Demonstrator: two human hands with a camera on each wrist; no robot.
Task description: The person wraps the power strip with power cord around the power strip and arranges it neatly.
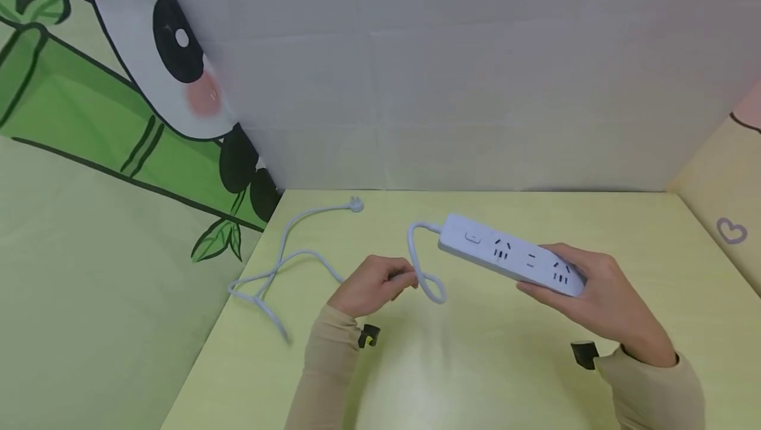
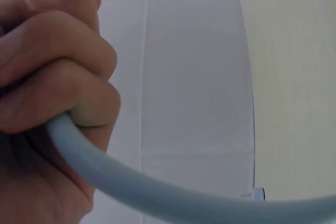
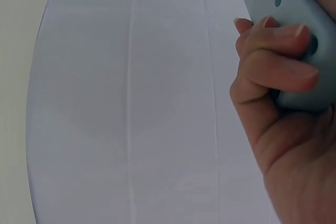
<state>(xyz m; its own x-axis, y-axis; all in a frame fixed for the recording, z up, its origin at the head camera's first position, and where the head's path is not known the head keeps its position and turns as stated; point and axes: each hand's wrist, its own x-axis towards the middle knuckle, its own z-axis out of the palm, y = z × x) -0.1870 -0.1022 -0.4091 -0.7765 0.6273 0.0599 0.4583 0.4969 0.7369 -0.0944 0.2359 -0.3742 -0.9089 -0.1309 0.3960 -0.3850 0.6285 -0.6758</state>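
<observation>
A white power strip (image 1: 514, 255) is held by its right end in my right hand (image 1: 612, 294), tilted with its sockets and switch showing in the head view. In the right wrist view the fingers curl under the strip's underside (image 3: 310, 3). My left hand (image 1: 377, 285) grips the strip's white cord (image 1: 416, 251), which loops between that hand and the strip. Seen from the left wrist, the cord (image 2: 131, 184) runs out of the curled fingers (image 2: 58, 72). The rest of the cord lies in crossed loops at the table's left, ending in a plug (image 1: 355, 204) near the back edge.
The pale yellow table (image 1: 493, 377) meets a plain grey-white backdrop (image 1: 475, 86) at the back. A printed panel with green bamboo (image 1: 89, 93) stands at the left, and a cream panel with a heart (image 1: 731, 230) at the right.
</observation>
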